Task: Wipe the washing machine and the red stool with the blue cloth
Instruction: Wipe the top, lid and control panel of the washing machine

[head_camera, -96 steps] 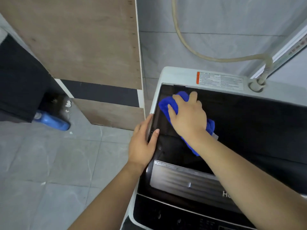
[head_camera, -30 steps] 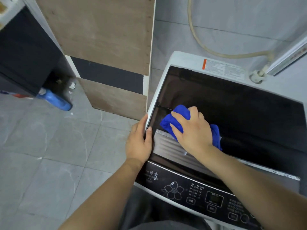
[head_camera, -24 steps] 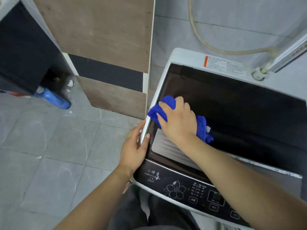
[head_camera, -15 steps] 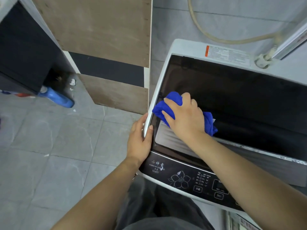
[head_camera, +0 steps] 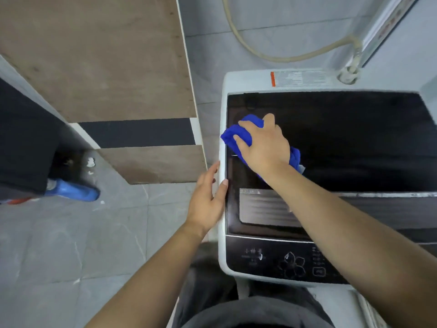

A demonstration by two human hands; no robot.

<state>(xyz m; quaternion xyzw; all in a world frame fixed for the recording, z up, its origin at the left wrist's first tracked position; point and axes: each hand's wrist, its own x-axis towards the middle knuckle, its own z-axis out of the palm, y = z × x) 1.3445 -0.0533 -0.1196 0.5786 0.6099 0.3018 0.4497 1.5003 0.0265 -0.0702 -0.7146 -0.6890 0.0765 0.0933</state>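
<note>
While right hand fingers press blue cloth on washing machine lid | left hand fingers apart, gripping its edge

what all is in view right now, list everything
washing machine: one, white body with black glass lid, right of centre
control panel: one, black with white markings, front edge of the machine
warning label: one, white with an orange stripe, rear rim of the machine
blue cloth: one, bunched on the lid near its left edge
hose: one, beige, curving along the wall into the machine's rear fitting
wooden panel: one, brown, upper left
bottle: one, blue, lying on the grey tile floor, far left
left hand: open grip on the machine's left rim
right hand: pressing the cloth on the lid
</note>
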